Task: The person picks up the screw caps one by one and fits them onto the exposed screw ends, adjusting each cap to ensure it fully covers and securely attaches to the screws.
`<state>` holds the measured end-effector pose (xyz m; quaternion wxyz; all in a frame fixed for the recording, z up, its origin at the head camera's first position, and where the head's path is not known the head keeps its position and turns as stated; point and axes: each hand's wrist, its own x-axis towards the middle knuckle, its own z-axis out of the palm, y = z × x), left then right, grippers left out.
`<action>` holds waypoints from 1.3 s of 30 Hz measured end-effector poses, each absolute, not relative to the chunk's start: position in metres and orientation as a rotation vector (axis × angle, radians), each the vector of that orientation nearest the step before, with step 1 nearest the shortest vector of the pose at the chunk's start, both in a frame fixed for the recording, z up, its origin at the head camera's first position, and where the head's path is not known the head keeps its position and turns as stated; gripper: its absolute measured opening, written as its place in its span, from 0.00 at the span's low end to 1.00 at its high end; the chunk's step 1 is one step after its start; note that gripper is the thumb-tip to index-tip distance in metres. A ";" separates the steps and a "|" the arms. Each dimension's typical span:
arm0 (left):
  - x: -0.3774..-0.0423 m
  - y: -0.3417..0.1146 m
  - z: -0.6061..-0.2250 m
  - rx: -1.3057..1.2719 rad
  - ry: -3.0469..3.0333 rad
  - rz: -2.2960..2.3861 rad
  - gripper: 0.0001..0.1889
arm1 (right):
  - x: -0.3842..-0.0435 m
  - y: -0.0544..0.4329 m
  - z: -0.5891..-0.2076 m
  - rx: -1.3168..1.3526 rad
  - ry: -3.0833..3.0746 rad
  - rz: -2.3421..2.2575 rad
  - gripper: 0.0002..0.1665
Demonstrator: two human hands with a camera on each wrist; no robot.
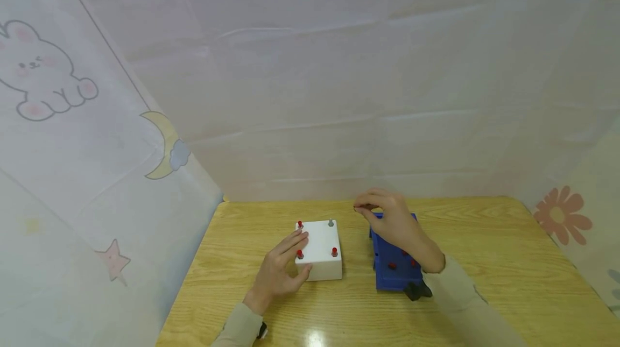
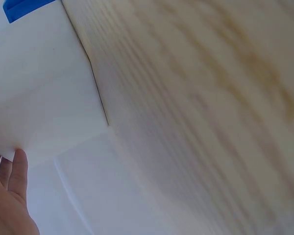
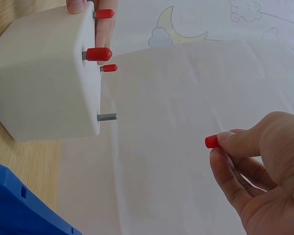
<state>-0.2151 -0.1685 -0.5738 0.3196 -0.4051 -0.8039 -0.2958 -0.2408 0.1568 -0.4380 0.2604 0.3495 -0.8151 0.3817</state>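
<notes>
A white block (image 1: 317, 269) stands on the table with metal bolts sticking up from its top face. Red caps (image 3: 99, 54) cover three of them, while one bolt (image 3: 107, 117) at the far right corner shows bare thread. My left hand (image 1: 278, 271) rests on the block's left side, its straight fingers on top and its thumb (image 2: 18, 174) against the front face. Between thumb and index finger, my right hand (image 3: 269, 169) pinches a small red cap (image 3: 211, 141). That hand is held above the far end of the blue tray (image 1: 389, 285), to the right of the bare bolt and apart from it.
Several loose red caps (image 1: 392, 266) lie in the tray, which is partly hidden by my right forearm. The wooden table (image 1: 232, 261) ends at a pale hanging sheet (image 1: 310, 121) behind. Another sheet with printed drawings (image 1: 63, 202) hangs at the left.
</notes>
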 end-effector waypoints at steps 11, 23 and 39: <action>-0.216 -0.170 -0.575 -1.058 -2.108 -0.772 0.27 | -0.242 0.152 -0.435 0.953 -2.203 1.028 0.14; -0.216 -0.172 -0.574 -1.065 -2.118 -0.777 0.28 | -0.244 0.147 -0.435 0.981 -2.174 1.055 0.13; -0.213 -0.171 -0.572 -1.045 -2.207 -0.765 0.30 | -0.243 0.139 -0.438 0.976 -2.158 1.102 0.13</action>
